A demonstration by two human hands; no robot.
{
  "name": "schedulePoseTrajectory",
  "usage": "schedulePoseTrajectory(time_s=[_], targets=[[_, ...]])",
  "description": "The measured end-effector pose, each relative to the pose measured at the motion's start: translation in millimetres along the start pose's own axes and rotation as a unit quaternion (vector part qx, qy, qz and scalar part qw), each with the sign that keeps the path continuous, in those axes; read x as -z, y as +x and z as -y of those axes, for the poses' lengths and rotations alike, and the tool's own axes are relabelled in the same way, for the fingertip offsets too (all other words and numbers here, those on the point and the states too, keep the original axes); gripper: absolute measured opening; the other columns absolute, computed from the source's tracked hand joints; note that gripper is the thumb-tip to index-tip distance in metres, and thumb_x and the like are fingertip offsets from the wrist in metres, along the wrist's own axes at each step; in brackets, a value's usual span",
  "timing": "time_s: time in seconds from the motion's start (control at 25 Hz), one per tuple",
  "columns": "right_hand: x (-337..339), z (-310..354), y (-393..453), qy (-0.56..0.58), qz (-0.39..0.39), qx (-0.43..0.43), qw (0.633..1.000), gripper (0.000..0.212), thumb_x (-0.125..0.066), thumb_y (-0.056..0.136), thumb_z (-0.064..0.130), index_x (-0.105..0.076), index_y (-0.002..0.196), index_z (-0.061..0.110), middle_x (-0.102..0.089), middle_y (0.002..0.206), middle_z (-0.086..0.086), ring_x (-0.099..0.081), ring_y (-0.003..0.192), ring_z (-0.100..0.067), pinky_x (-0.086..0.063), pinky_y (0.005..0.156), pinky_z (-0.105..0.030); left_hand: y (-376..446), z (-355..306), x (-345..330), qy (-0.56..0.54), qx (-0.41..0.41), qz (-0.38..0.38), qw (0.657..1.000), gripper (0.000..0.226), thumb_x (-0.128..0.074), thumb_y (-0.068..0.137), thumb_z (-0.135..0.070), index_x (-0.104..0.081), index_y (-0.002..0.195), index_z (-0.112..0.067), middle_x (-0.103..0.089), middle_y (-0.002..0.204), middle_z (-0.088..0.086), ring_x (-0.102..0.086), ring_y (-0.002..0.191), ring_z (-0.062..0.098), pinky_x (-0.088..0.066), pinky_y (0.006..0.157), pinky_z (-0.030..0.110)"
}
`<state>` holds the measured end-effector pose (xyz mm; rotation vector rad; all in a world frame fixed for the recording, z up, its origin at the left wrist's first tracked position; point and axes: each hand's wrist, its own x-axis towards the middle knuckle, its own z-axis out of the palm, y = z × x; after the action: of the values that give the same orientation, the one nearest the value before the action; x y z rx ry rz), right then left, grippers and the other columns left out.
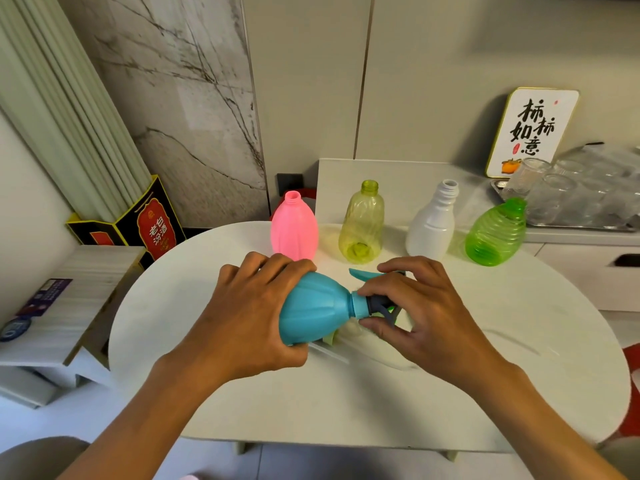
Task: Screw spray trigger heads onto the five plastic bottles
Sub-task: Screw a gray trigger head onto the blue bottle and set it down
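A blue bottle (317, 308) lies tilted on its side above the white table (381, 403), neck pointing right. My left hand (242, 313) grips its body. My right hand (422, 306) is closed around a blue-grey spray trigger head (372, 301) sitting at the bottle's neck. Behind stand three open-necked bottles without heads: pink (294, 230), yellow-green (362, 226), white (431, 225). A bright green bottle (495, 233) leans at the far right. More trigger parts and a thin tube (329, 353) lie partly hidden under my hands.
A tray of clear glasses (568, 195) and a calligraphy sign (531, 131) sit on the counter at the back right. A black and red box (152, 223) stands on the left by a low bench (52, 317).
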<state>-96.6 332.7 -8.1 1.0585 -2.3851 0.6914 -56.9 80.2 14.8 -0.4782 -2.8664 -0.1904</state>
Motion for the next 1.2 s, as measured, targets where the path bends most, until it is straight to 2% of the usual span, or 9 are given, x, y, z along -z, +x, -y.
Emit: schedulePoseTrajectory(time_s=[0.08, 0.16, 0.28, 0.44, 0.64, 0.84, 1.04, 1.2], targets=[[-1, 1, 0, 0.028, 0.0, -0.012, 1.0, 0.028, -0.068, 0.083, 0.04, -0.065, 0.105, 0.024, -0.07, 0.098, 0.008, -0.05, 0.115, -0.016, -0.041, 0.092, -0.037, -1, 2, 3, -0.036, 0.0, 0.031, 0.999, 0.088, -0.067, 0.054, -0.061, -0.037, 0.134, -0.038, -0.049, 0.118, -0.018, -0.042, 0.103, 0.01, -0.04, 0.08, 0.034], [1, 1, 3, 0.03, -0.012, 0.002, 0.999, 0.024, -0.068, 0.083, 0.037, -0.066, 0.102, 0.021, -0.071, 0.098, 0.009, -0.051, 0.113, -0.018, -0.04, 0.092, -0.036, -2, 4, 5, -0.117, 0.018, 0.064, 0.991, 0.088, -0.071, 0.051, -0.062, -0.031, 0.129, -0.049, -0.044, 0.109, -0.028, -0.043, 0.098, 0.003, -0.041, 0.077, 0.027], [12, -4, 6, -0.013, -0.04, 0.049, 0.998, 0.026, -0.076, 0.08, 0.025, -0.06, 0.101, 0.024, -0.072, 0.101, 0.008, -0.055, 0.11, -0.025, -0.038, 0.094, -0.034, -6, 10, 8, -0.215, 0.059, 0.1, 0.97, 0.086, -0.079, 0.048, -0.061, -0.03, 0.119, -0.055, -0.046, 0.104, -0.029, -0.049, 0.096, -0.003, -0.048, 0.07, 0.022], [16, -9, 6, -0.065, -0.051, 0.073, 0.994, 0.029, -0.08, 0.079, 0.02, -0.061, 0.1, 0.023, -0.073, 0.1, 0.005, -0.056, 0.11, -0.027, -0.034, 0.096, -0.032, -6, 14, 11, -0.19, 0.033, 0.082, 0.978, 0.084, -0.078, 0.05, -0.059, -0.034, 0.121, -0.052, -0.04, 0.113, -0.038, -0.044, 0.103, -0.007, -0.049, 0.073, 0.023], [6, -2, 4, -0.07, -0.03, 0.091, 0.993, 0.027, -0.082, 0.078, 0.023, -0.07, 0.101, 0.018, -0.072, 0.097, 0.004, -0.055, 0.104, -0.024, -0.039, 0.093, -0.037, -5, 8, 7, -0.17, -0.009, 0.066, 0.983, 0.084, -0.075, 0.051, -0.06, -0.033, 0.123, -0.048, -0.041, 0.113, -0.033, -0.044, 0.1, 0.0, -0.044, 0.075, 0.017], [2, 0, 3, -0.014, 0.009, 0.054, 0.998, 0.028, -0.084, 0.075, 0.021, -0.072, 0.1, 0.018, -0.07, 0.094, 0.006, -0.056, 0.097, -0.017, -0.042, 0.094, -0.041, -6, 5, 5, -0.146, -0.036, 0.055, 0.987, 0.081, -0.074, 0.053, -0.058, -0.036, 0.123, -0.044, -0.043, 0.111, -0.029, -0.043, 0.098, 0.002, -0.046, 0.08, 0.025], [10, 1, 4, 0.1, 0.057, -0.013, 0.993, 0.031, -0.08, 0.078, 0.03, -0.064, 0.105, 0.03, -0.065, 0.103, 0.02, -0.055, 0.099, -0.01, -0.039, 0.089, -0.034, -5, 5, 7, -0.139, -0.048, 0.036, 0.988, 0.083, -0.074, 0.053, -0.057, -0.037, 0.126, -0.043, -0.042, 0.111, -0.029, -0.041, 0.098, 0.001, -0.042, 0.08, 0.02], [15, 4, 7, 0.125, 0.036, 0.0, 0.992, 0.026, -0.075, 0.082, 0.027, -0.063, 0.106, 0.026, -0.068, 0.103, 0.013, -0.061, 0.098, -0.016, -0.038, 0.1, -0.034, -6, 6, 8, -0.202, -0.02, 0.049, 0.978, 0.087, -0.077, 0.051, -0.058, -0.034, 0.126, -0.048, -0.038, 0.119, -0.036, -0.042, 0.107, -0.005, -0.039, 0.076, 0.011]])
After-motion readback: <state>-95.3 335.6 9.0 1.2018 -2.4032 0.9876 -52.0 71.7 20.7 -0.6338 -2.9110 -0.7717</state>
